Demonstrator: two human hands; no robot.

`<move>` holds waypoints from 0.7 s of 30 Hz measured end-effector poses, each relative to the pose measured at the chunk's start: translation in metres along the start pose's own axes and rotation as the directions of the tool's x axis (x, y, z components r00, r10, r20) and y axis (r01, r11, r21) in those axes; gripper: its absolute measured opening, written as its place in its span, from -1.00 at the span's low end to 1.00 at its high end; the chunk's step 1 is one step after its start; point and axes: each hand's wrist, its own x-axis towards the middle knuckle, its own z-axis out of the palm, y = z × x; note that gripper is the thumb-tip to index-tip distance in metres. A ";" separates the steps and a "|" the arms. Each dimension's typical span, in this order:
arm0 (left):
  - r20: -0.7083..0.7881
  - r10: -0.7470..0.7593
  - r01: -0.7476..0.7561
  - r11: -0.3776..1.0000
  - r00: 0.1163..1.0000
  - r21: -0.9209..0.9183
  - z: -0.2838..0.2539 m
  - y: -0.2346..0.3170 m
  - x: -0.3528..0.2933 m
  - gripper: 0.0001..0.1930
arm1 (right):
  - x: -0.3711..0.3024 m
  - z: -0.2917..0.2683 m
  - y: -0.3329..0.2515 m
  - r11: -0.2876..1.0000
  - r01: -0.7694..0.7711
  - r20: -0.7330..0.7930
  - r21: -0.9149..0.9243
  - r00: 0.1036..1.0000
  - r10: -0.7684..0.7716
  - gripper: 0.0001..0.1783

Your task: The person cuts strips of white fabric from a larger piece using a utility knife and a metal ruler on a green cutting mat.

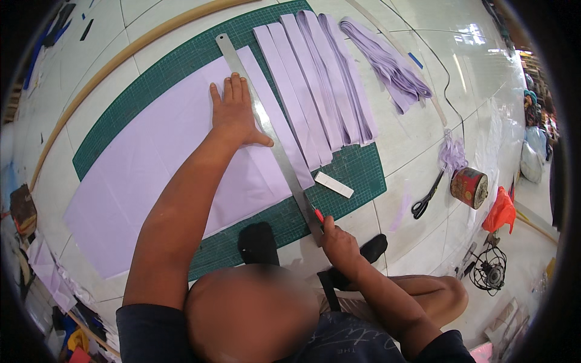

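Observation:
A long steel ruler (272,130) lies across lilac fabric (175,151) spread on a green cutting mat (357,166). My left hand (233,115) presses flat with fingers apart on the fabric, fingertips and thumb against the ruler's left edge. Near the ruler's close end, my right hand (341,245) is closed round a red-handled cutter (319,215). The cutter's tip is at the ruler's right edge, just past the fabric's near edge; its blade is too small to make out. Right of the ruler, a narrow strip of fabric (281,115) shows along its edge.
Several folded lilac strips (327,78) lie on the mat's right side, near a white rectangular piece (334,184). A bundled lilac length (387,63), black scissors (428,196) and a red tin (469,187) rest on the tiled floor. A curved wooden pole (115,63) lies beyond the mat.

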 end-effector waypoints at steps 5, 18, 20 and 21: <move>-0.036 0.001 -0.002 1.000 0.999 -0.017 0.006 -0.004 0.000 0.59 | -0.011 -0.015 -0.002 0.996 0.089 -0.106 0.010 0.990 -0.088 -0.79; -0.064 0.015 -0.018 0.999 0.998 -0.047 0.015 -0.008 0.005 0.60 | 0.204 -0.147 -0.167 0.935 0.322 -0.454 0.151 0.863 -0.224 -0.67; -0.048 0.019 -0.020 0.999 0.999 -0.035 0.016 -0.013 0.002 0.58 | 0.213 -0.160 -0.196 0.942 0.270 -0.402 0.200 0.899 -0.173 -0.64; -0.060 0.022 -0.025 0.999 0.998 -0.039 0.017 -0.014 0.001 0.57 | 0.216 -0.164 -0.203 0.937 0.281 -0.395 0.207 0.900 -0.183 -0.63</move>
